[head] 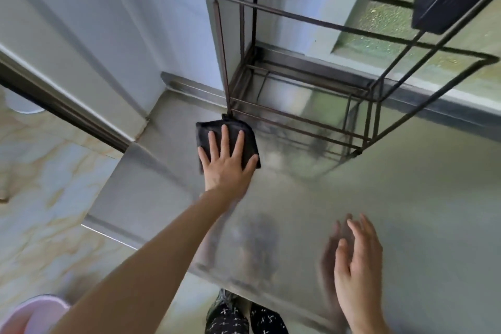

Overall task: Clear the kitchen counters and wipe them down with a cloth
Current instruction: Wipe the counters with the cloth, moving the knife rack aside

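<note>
Our left hand [226, 164] lies flat on the black cloth [206, 127], fingers straight and spread, pressing it down rather than gripping it. The cloth is folded roughly square, so it has no real long axis. It sits at the counter's [379, 198] far left corner, its far edge touching the leg of the wire rack [222, 62]. The bare steel runs right and back toward us, so we judge the wipe goes that way. Our right hand [357, 266] hovers well apart near the front edge, fingers loose and holding nothing. It's blurred. The strip under the rack is smeared with reflections, and the counter's right end is cut off.
</note>
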{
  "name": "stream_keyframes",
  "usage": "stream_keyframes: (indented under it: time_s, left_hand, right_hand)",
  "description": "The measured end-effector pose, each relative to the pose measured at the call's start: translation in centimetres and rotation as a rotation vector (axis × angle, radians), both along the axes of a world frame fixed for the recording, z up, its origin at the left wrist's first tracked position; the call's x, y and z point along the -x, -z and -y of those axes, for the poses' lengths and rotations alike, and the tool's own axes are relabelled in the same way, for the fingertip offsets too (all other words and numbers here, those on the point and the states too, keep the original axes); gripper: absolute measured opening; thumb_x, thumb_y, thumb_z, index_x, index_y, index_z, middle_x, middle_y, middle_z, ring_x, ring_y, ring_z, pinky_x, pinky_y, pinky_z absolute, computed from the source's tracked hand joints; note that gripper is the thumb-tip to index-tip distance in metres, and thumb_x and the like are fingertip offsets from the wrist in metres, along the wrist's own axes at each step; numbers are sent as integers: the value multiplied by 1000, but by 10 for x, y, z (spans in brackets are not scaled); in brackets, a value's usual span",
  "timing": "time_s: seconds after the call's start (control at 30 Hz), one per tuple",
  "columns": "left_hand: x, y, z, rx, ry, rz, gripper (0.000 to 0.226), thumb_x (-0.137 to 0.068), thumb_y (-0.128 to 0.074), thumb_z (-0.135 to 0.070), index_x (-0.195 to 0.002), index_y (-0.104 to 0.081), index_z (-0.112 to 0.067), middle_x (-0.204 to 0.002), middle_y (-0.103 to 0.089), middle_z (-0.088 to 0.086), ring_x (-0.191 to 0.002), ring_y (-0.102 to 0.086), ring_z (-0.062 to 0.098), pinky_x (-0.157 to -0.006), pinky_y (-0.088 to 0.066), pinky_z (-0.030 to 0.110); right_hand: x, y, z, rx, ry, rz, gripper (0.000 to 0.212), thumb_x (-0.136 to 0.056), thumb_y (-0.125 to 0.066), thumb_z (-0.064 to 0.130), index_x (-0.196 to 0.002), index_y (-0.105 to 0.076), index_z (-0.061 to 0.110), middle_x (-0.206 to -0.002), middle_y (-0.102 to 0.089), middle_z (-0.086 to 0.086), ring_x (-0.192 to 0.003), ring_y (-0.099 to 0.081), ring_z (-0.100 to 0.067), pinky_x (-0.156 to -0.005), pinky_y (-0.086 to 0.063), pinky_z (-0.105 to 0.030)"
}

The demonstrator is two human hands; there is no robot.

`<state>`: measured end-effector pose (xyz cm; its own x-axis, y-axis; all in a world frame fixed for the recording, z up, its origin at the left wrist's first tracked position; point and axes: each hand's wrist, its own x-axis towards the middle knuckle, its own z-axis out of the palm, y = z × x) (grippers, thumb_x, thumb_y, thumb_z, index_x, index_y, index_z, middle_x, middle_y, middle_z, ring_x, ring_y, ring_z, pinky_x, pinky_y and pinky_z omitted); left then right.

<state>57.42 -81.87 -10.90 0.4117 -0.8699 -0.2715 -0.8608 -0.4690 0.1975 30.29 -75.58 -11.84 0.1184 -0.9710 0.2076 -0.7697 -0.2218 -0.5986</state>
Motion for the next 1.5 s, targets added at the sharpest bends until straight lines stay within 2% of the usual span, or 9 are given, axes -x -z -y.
stream_keyframes:
  time_s: [0.1, 0.27, 0.43, 0.53, 0.67, 0.87, 1.13, 1.33, 1.5]
  left_hand:
    - [54, 7, -8, 46, 279, -15, 65, -89, -22, -62, -147, -9, -35, -158, 2, 3, -143, 3, 33, -111, 3, 56]
    - [69, 8, -41, 33, 566, 30, 63, -86, -29, -63, -140, -36, -31, -149, -34, 6, -134, -35, 34, -100, -36, 59]
    - [28, 3, 4, -14, 276, -17, 66, -88, -23, -65, -146, -3, -39, -157, 9, 0, -144, 7, 27, -112, 1, 54]
    - [39, -1, 30, -55, 139, -24, 66, -91, -21, -62, -147, 2, -35, -156, 15, 2, -142, 15, 29, -111, 6, 56]
    - [108, 3, 17, 7, 476, -26, 66, -90, -21, -62, -147, -4, -35, -158, 7, 3, -143, 8, 33, -110, 4, 58]
    - [164, 6, -51, 33, 821, -16, 60, -86, -30, -61, -136, -43, -31, -147, -38, 6, -132, -38, 34, -99, -37, 59]
    - [81, 6, -18, 21, 541, 44, 66, -90, -29, -62, -147, -10, -35, -158, 2, 5, -143, 1, 33, -113, -2, 53]
    - [116, 8, -88, 64, 408, -15, 72, -86, -18, -63, -146, -26, -24, -154, -15, 17, -139, -14, 44, -109, -9, 62]
    - [201, 7, -146, 5, 490, -58, 76, -87, -13, -69, -146, -21, -21, -153, -18, 20, -138, -14, 44, -104, -14, 64]
  right_hand:
    - [0, 2, -6, 11, 27, -62, 41, -89, -37, 21, -126, -44, 4, -134, -47, -27, -124, -39, -35, -101, -31, -41]
    - [7, 6, -8, -55, 105, -99, 40, -90, -35, 22, -123, -47, 1, -133, -48, -27, -124, -40, -37, -102, -31, -44]
    - [15, -4, -17, -25, 122, -101, 39, -90, -35, 20, -123, -46, 2, -131, -49, -26, -123, -41, -36, -102, -31, -43]
    - [23, -5, -35, 2, 138, -105, 39, -90, -37, 18, -126, -45, 3, -133, -47, -23, -124, -40, -34, -103, -32, -41]
    - [38, 2, -65, -29, 231, -72, 40, -91, -37, 20, -125, -48, 3, -135, -45, -20, -125, -41, -34, -105, -30, -37]
    - [49, -3, -91, -59, 390, -94, 40, -89, -37, 18, -121, -53, -1, -133, -48, -23, -122, -43, -34, -95, -41, -50]
    - [47, -19, -95, -194, 547, -77, 39, -89, -39, 12, -126, -49, 3, -142, -40, -15, -130, -31, -26, -106, -32, -49]
    - [64, -18, -125, -291, 862, -53, 51, -88, -33, 21, -134, -42, 1, -147, -32, -18, -134, -30, -36, -111, -24, -48]
    - [81, -21, -142, -308, 899, -10, 47, -91, -33, 20, -134, -40, 4, -150, -28, -13, -136, -26, -33, -110, -24, -44]
